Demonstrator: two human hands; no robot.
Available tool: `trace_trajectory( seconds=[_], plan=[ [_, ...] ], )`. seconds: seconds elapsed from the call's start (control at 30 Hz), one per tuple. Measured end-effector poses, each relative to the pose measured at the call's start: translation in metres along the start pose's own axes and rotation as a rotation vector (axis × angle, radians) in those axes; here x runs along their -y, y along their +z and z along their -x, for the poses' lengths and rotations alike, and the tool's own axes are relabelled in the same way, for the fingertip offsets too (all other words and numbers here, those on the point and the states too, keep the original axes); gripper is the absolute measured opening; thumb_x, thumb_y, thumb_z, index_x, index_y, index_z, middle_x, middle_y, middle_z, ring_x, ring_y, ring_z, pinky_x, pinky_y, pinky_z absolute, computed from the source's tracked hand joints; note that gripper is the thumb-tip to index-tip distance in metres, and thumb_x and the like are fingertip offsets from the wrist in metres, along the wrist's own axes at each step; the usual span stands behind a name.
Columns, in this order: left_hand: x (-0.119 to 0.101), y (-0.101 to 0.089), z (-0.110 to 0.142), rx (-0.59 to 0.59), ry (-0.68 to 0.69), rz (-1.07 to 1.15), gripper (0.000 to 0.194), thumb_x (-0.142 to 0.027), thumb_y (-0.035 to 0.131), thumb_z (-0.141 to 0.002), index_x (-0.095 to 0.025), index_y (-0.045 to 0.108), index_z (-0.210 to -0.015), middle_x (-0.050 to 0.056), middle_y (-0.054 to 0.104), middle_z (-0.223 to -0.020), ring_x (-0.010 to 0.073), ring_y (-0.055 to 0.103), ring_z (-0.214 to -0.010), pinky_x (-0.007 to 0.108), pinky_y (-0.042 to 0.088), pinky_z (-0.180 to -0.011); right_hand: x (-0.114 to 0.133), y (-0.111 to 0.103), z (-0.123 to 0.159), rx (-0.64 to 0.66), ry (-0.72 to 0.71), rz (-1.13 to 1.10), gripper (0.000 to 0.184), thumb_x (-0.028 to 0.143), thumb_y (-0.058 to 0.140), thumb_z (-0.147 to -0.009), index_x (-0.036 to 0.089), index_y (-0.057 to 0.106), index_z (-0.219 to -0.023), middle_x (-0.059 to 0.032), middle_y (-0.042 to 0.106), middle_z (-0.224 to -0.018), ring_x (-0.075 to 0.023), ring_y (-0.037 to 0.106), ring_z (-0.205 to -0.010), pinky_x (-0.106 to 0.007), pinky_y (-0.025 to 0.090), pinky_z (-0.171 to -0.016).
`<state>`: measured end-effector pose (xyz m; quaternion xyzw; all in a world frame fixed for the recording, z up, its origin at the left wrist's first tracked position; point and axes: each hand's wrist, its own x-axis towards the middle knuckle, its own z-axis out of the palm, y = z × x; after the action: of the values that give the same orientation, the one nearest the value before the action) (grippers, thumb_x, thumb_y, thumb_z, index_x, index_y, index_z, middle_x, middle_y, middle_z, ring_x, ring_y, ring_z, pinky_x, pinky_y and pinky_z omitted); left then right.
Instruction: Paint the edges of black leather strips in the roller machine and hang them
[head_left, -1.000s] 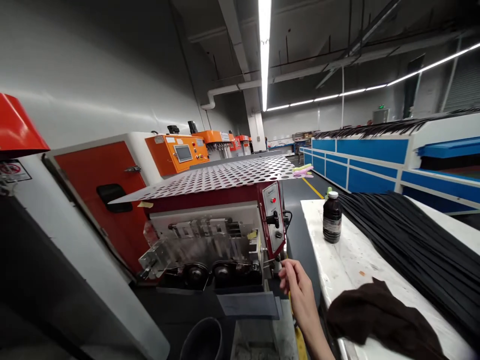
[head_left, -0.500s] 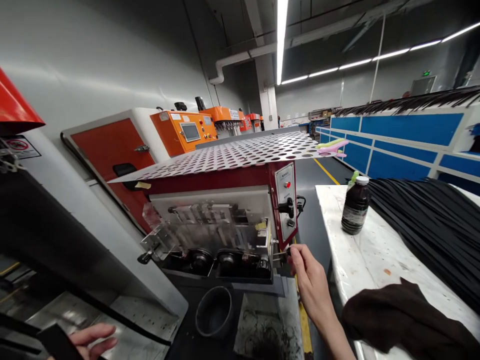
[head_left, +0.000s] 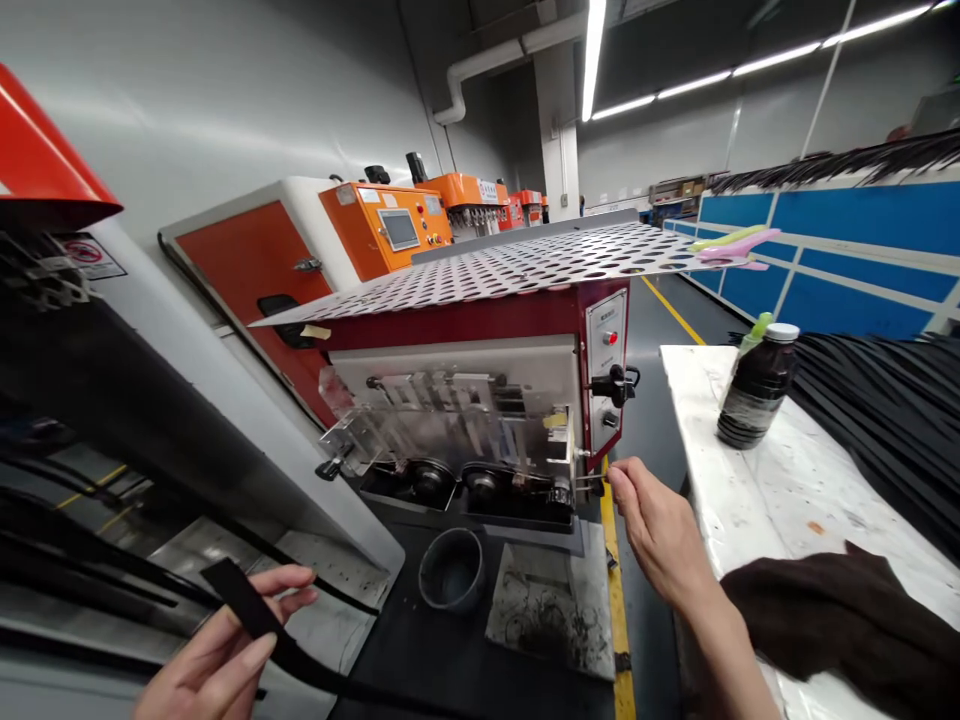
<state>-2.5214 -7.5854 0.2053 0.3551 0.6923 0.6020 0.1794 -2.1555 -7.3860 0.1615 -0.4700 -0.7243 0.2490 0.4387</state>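
Observation:
My left hand is at the lower left, fingers closed on the end of a black strap that runs off to the lower right. My right hand reaches to the right side of a dark red machine. Its fingertips pinch a small metal pin or lever that sticks out by the machine's rollers. Above the hand, a grey control panel carries a red button and black knobs.
A perforated metal sheet tops the machine, with pink and green clips at its right edge. A black cup stands below. On the white table are a dark bottle, black straps and a brown cloth. Orange machines behind.
The view has dropped and swung left. My left hand has come up into view with the black strap. My right hand stays at the machine's right side, pinching the pin.

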Motion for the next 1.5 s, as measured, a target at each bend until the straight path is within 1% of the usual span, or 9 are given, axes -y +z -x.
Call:
trace_trajectory(
  seconds=[0.07,0.17,0.23,0.37,0.5,0.63,0.93,1.23,1.5],
  plan=[
    [0.0,0.002,0.003,0.014,-0.016,0.058,0.035,-0.047,0.079,-0.064,-0.034,0.075,-0.097,-0.004,0.071,-0.113,0.0256,0.06,-0.113,0.022,0.051,-0.094,-0.001,-0.002,-0.001,0.022,-0.01,0.029,0.039,0.055,0.027,-0.102,0.025,0.047,-0.087,0.0033,0.051,-0.071,-0.0159,0.049,-0.064,-0.029,0.033,-0.065],
    [-0.002,0.003,0.008,0.029,-0.015,0.082,0.037,-0.045,0.08,-0.064,-0.031,0.075,-0.097,-0.002,0.071,-0.112,0.0245,0.061,-0.111,0.019,0.052,-0.092,-0.002,-0.005,-0.002,0.043,-0.019,0.032,0.039,0.055,0.027,-0.102,0.026,0.048,-0.088,0.0035,0.051,-0.072,-0.0159,0.05,-0.065,-0.029,0.034,-0.065],
    [-0.001,0.004,0.009,0.035,-0.012,0.084,0.033,-0.044,0.079,-0.066,-0.031,0.075,-0.095,-0.002,0.071,-0.112,0.0234,0.062,-0.11,0.018,0.052,-0.092,-0.002,-0.005,-0.002,0.046,-0.021,0.033,0.039,0.055,0.027,-0.102,0.025,0.047,-0.087,0.0037,0.05,-0.07,-0.0158,0.049,-0.064,-0.029,0.034,-0.065],
    [0.005,0.002,0.007,0.045,0.026,0.088,0.022,-0.04,0.077,-0.072,-0.031,0.075,-0.091,-0.003,0.07,-0.114,0.0234,0.063,-0.11,0.019,0.053,-0.093,-0.001,-0.004,-0.004,0.048,-0.025,0.069,0.04,0.053,0.026,-0.103,0.025,0.042,-0.08,0.0041,0.047,-0.066,-0.0156,0.048,-0.061,-0.029,0.033,-0.063],
    [0.004,0.003,0.004,0.061,0.043,0.078,0.027,-0.041,0.077,-0.071,-0.031,0.075,-0.096,-0.002,0.072,-0.11,0.0236,0.064,-0.107,0.02,0.054,-0.091,-0.001,-0.002,-0.004,0.012,-0.059,0.123,0.038,0.05,0.026,-0.104,0.025,0.039,-0.079,0.0047,0.045,-0.064,-0.0151,0.047,-0.057,-0.029,0.032,-0.06],
    [0.001,0.004,0.005,0.057,0.059,0.071,0.029,-0.04,0.079,-0.067,-0.029,0.077,-0.093,-0.002,0.072,-0.109,0.024,0.066,-0.104,0.02,0.055,-0.089,-0.002,-0.001,-0.004,-0.025,-0.102,0.16,0.038,0.049,0.027,-0.104,0.025,0.037,-0.077,0.0046,0.044,-0.062,-0.015,0.047,-0.055,-0.029,0.031,-0.058],
    [0.004,0.0,0.004,0.064,0.036,0.067,0.031,-0.042,0.08,-0.066,-0.031,0.077,-0.095,-0.002,0.073,-0.107,0.0223,0.066,-0.104,0.016,0.054,-0.089,-0.001,0.001,-0.004,-0.045,-0.108,0.225,0.04,0.051,0.024,-0.104,0.024,0.033,-0.076,0.0052,0.04,-0.062,-0.0144,0.044,-0.053,-0.027,0.029,-0.056],
    [0.008,0.0,0.002,0.049,0.059,0.035,0.03,-0.042,0.077,-0.068,-0.029,0.076,-0.095,0.0,0.073,-0.108,0.026,0.066,-0.106,0.024,0.056,-0.091,-0.001,0.002,-0.003,-0.087,-0.142,0.288,0.038,0.048,0.025,-0.104,0.025,0.033,-0.075,0.005,0.041,-0.06,-0.0145,0.045,-0.052,-0.027,0.029,-0.055],
    [-0.01,0.009,0.007,-0.007,-0.013,0.003,0.036,-0.044,0.078,-0.06,-0.027,0.077,-0.092,0.003,0.076,-0.102,0.0338,0.067,-0.105,0.035,0.057,-0.09,-0.002,0.003,-0.004,-0.108,-0.151,0.332,0.038,0.046,0.027,-0.104,0.025,0.033,-0.074,0.0052,0.04,-0.058,-0.0144,0.043,-0.05,-0.027,0.027,-0.053]
  ],
)
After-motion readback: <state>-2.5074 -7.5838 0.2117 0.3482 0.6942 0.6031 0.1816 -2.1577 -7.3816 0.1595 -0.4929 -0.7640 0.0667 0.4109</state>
